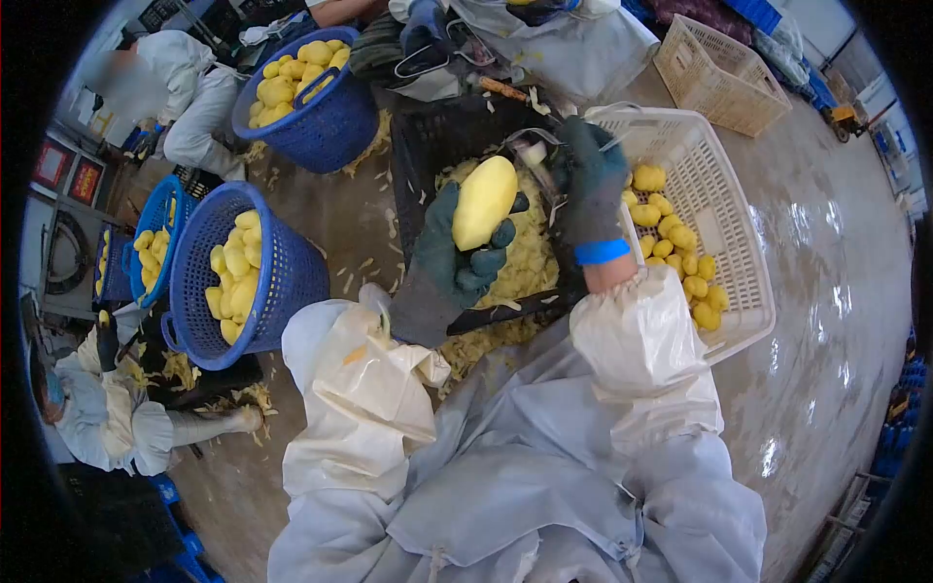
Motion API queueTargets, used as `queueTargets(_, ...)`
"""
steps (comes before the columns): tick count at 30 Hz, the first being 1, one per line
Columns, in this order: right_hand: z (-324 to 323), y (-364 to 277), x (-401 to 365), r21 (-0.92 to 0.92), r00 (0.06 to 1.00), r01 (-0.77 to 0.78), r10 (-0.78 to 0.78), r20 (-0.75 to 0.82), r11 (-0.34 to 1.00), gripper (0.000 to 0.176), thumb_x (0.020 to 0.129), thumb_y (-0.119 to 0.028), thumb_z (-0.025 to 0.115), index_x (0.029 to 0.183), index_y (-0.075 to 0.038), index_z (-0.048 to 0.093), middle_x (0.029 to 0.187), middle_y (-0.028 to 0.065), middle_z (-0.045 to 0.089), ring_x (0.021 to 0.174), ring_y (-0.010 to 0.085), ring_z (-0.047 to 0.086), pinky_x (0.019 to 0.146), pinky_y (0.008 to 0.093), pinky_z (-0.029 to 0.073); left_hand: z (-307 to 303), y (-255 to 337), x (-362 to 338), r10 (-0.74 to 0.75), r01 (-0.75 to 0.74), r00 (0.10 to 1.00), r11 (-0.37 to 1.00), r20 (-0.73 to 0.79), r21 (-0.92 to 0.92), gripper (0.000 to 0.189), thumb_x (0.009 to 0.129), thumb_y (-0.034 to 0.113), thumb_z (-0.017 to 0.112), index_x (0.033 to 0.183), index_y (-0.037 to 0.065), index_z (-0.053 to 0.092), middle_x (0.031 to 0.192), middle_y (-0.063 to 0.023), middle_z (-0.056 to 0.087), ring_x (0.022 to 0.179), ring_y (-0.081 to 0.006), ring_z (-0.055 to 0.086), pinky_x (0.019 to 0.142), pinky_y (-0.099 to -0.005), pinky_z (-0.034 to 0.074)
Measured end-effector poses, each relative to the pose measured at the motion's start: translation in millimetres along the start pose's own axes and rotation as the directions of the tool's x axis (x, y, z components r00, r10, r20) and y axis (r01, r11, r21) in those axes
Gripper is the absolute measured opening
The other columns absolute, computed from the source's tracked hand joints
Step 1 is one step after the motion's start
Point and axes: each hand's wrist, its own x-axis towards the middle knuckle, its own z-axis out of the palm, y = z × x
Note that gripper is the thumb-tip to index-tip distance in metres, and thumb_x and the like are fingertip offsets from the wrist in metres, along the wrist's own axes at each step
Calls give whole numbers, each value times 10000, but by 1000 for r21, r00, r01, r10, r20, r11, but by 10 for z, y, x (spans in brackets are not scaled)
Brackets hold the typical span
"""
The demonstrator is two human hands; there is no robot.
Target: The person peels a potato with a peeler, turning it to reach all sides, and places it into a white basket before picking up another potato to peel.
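Observation:
My left hand (449, 257), in a dark green glove, holds a large peeled yellow potato (485, 203) over a black crate (413, 146) full of peelings (525, 260). To its right, my right hand (591, 175), gloved and with a blue band at the wrist, is closed around a peeler (550, 173), whose blade end points toward the potato without clearly touching it. A white basket (753, 262) with several peeled potatoes (682, 255) stands right beside my right forearm.
Blue baskets (309, 282) (345, 121) of peeled potatoes stand at the left. An empty-looking beige crate (719, 83) is at the upper right. Co-workers sit at the far left (107, 398), upper left (190, 102) and directly opposite (564, 49). Peelings litter the wet floor (826, 321).

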Motion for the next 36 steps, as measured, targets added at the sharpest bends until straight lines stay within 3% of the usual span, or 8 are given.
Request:
queueTargets(1, -35, -35, 86, 17, 992, 54, -52, -114, 998, 209, 882, -256, 615, 819, -57, 622, 584, -34, 494, 472, 44, 432, 427, 208, 300, 12, 23, -1, -22, 26, 995, 999, 95, -44, 597, 922, 547, 463, 1210, 27, 513, 779, -69, 584, 464, -89, 499, 340, -157, 345)
queueTargets(6, 169, -412, -317, 93, 980, -137, 121, 157, 986, 172, 860, -235, 639, 807, -76, 602, 598, -16, 500, 457, 69, 414, 427, 216, 307, -47, -61, 92, 183, -181, 982, 982, -44, 46, 567, 905, 490, 533, 1202, 7, 517, 895, -99, 606, 696, -164, 612, 530, -263, 531)
queueTargets(8, 137, -273, -281, 79, 985, -114, 102, 142, 990, 171, 861, -235, 642, 806, -77, 601, 601, -18, 499, 462, 69, 418, 429, 215, 310, -157, -129, 134, 329, -305, 944, 907, -37, 290, 532, 897, 424, 569, 1246, 31, 484, 962, -102, 603, 840, -216, 643, 623, -357, 578)
queueTargets(17, 127, -238, -262, -13, 975, -115, 115, 192, 993, 169, 867, -215, 642, 796, -62, 628, 636, -14, 560, 521, 63, 487, 455, 221, 354, 38, -163, 60, 271, -249, 962, 834, 28, 493, 564, 882, 384, 590, 1314, 61, 424, 1085, -140, 602, 763, -209, 649, 544, -295, 565)
queueTargets(21, -38, -104, 34, 59, 990, 36, -27, -140, 998, 176, 862, -219, 649, 856, -42, 652, 690, 2, 597, 567, 77, 525, 481, 220, 394, 94, -108, 63, 225, -216, 974, 887, 28, 409, 564, 922, 452, 503, 1268, 9, 453, 985, -155, 628, 605, -166, 621, 397, -195, 483)
queueTargets(27, 71, -135, -200, -51, 994, -65, 69, 90, 997, 190, 867, -259, 638, 840, -72, 646, 653, -28, 544, 537, 54, 462, 467, 227, 347, -116, -76, 85, 179, -188, 981, 971, 72, 148, 587, 926, 504, 488, 1265, 25, 459, 986, -177, 629, 630, -171, 623, 403, -190, 479)
queueTargets(28, 43, -75, -66, -3, 1000, -4, 4, 3, 1000, 186, 867, -251, 638, 845, -66, 646, 636, -34, 531, 529, 52, 443, 460, 227, 330, 5, -118, 54, 230, -213, 968, 964, -98, 160, 556, 930, 481, 498, 1258, 33, 469, 981, -188, 635, 646, -180, 621, 458, -200, 507)
queueTargets(36, 163, -166, -290, -106, 987, -13, 29, 156, 994, 212, 854, -255, 642, 831, -44, 627, 639, -40, 534, 487, 31, 429, 445, 194, 301, -66, -76, -27, 233, -212, 970, 948, -67, 238, 540, 939, 480, 482, 1249, 38, 486, 1003, -186, 629, 620, -157, 601, 473, -194, 499)
